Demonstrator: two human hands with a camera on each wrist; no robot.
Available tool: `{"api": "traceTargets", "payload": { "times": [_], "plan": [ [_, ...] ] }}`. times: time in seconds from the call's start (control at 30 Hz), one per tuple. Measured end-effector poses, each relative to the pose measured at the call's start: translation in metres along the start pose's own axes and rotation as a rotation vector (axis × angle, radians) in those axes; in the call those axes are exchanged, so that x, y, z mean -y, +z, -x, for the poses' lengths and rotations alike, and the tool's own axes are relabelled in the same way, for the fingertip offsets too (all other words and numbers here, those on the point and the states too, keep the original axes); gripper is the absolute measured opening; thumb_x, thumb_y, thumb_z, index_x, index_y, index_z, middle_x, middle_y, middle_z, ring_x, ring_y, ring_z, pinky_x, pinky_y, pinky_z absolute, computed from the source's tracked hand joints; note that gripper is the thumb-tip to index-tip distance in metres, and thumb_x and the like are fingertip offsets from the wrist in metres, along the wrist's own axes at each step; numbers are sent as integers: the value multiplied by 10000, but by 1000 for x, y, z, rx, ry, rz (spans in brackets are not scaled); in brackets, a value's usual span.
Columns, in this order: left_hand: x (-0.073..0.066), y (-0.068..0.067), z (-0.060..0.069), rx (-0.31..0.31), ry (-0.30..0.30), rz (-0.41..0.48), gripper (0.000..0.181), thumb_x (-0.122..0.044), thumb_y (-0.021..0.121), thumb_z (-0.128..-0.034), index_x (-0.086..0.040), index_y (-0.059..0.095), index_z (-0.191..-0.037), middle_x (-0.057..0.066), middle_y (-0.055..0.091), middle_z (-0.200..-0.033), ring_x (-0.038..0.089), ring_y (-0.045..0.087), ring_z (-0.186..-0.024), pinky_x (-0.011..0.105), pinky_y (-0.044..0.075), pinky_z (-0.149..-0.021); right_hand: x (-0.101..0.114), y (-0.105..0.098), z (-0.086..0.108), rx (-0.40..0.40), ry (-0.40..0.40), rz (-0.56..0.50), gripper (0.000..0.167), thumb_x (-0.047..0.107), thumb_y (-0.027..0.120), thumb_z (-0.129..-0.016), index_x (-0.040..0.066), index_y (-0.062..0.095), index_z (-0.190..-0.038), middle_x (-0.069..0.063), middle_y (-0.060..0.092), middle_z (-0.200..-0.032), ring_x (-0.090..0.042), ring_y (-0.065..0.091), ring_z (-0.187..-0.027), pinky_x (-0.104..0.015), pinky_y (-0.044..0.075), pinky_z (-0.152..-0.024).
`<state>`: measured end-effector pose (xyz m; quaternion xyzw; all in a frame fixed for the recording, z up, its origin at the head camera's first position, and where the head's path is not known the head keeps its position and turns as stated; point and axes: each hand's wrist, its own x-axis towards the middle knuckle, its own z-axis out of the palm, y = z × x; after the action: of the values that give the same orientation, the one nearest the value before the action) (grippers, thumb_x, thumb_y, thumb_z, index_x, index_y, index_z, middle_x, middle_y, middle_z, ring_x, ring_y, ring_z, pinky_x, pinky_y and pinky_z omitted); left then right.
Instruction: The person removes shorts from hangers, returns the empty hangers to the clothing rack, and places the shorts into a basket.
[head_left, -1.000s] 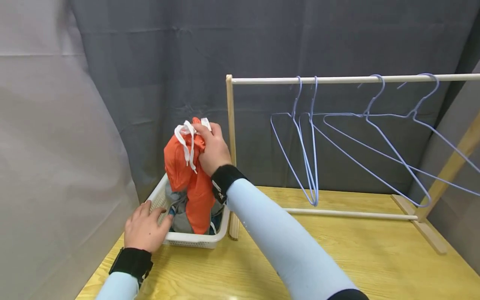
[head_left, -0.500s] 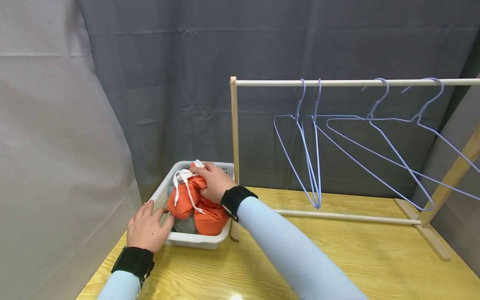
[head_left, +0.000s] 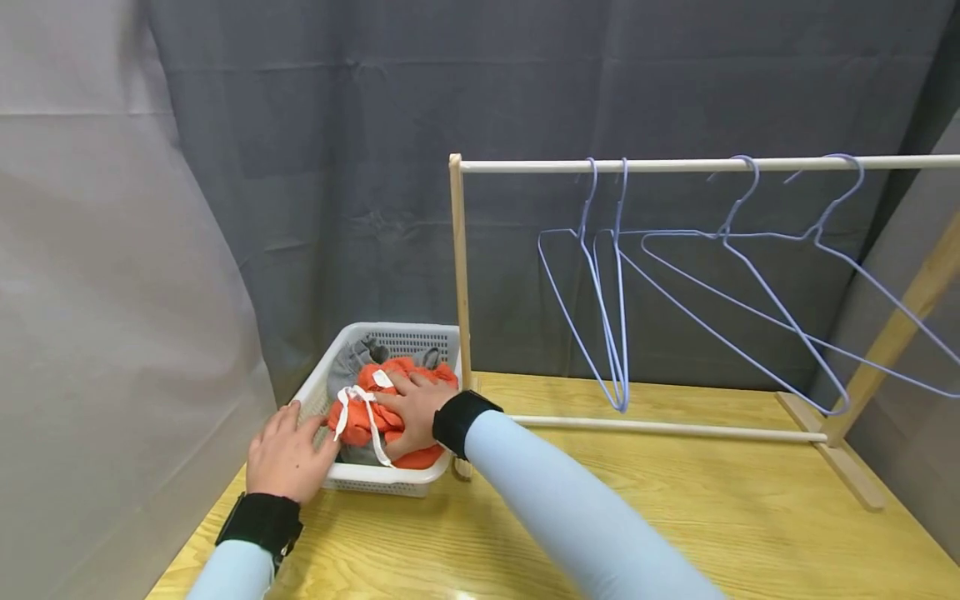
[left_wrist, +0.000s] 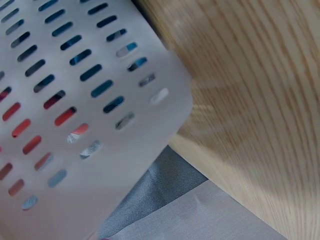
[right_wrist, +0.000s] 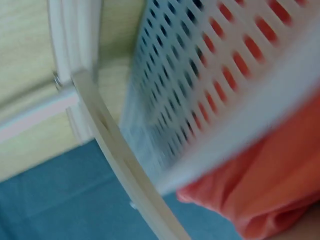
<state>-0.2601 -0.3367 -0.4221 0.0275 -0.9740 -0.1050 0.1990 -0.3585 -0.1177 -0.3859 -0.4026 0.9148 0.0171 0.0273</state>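
Observation:
A white plastic basket (head_left: 378, 475) with slotted walls stands at the left of the table, holding bunched clothes. On top lie orange drawstring shorts (head_left: 423, 458) with a white cord; grey cloth (head_left: 348, 367) shows beside and beneath them. My right hand (head_left: 416, 408) rests on the shorts inside the basket, fingers spread out. At the basket's near left corner, my left hand (head_left: 288, 454) rests over the rim with fingers extended. The left wrist view holds only the slotted wall (left_wrist: 90, 115) and wood. Orange cloth (right_wrist: 270, 175) hangs over the rim in the right wrist view.
A rack with a white rail (head_left: 525, 167) and wooden posts (head_left: 461, 267) stands right of the basket, its left post close against it. Several lilac wire hangers (head_left: 621, 317) hang from the rail. Grey curtains (head_left: 337, 183) close off the back and left.
My right hand has lowered the orange shorts from above the basket into it, let go its grip, and now lies spread on them. My left hand has stayed at the rim.

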Motion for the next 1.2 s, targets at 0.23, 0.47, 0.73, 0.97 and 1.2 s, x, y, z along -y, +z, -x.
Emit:
{"api": "traceTargets", "payload": {
  "times": [0.23, 0.47, 0.73, 0.97, 1.2],
  "plan": [
    [-1, 2, -2, -10, 0, 6, 452, -405, 528, -1004, -59, 687, -1248, 296, 434, -1483, 486, 329, -1392, 720, 270, -1039, 0, 24, -6, 1, 23, 73, 869, 677, 609, -848, 379, 285, -1598, 16, 107, -1693, -284, 220, -1514, -509, 278, -1169],
    [4, 2, -3, 21, -15, -24, 494, -448, 507, -1029, -58, 668, -1284, 300, 401, -1506, 490, 304, -1402, 727, 267, -1039, 3, 28, -16, 27, 22, 63, 858, 694, 628, -829, 411, 323, -1579, 71, 196, -1671, -227, 239, -1510, -490, 282, -1170],
    [-1, 4, -6, 20, -8, -12, 463, -424, 559, -1000, -65, 676, -1269, 303, 411, -1497, 492, 313, -1395, 733, 264, -1034, -1, 28, -23, 83, 55, 38, 815, 646, 673, -831, 457, 348, -1554, 154, 237, -1641, -158, 241, -1504, -436, 309, -1160],
    [3, 16, -9, 39, -44, -21, 474, -429, 550, -997, -67, 672, -1276, 314, 397, -1502, 496, 291, -1407, 734, 248, -1055, -6, 40, -27, 7, 47, 44, 849, 686, 678, -795, 462, 358, -1549, 128, 256, -1639, -188, 269, -1494, -475, 304, -1159],
    [11, 16, -9, 49, -61, -19, 482, -440, 538, -1004, -68, 662, -1284, 318, 377, -1509, 497, 275, -1406, 740, 247, -1038, -2, 44, -32, -71, 22, 82, 855, 698, 668, -791, 456, 359, -1550, 103, 243, -1649, -206, 294, -1484, -478, 325, -1146]
  ]
}}
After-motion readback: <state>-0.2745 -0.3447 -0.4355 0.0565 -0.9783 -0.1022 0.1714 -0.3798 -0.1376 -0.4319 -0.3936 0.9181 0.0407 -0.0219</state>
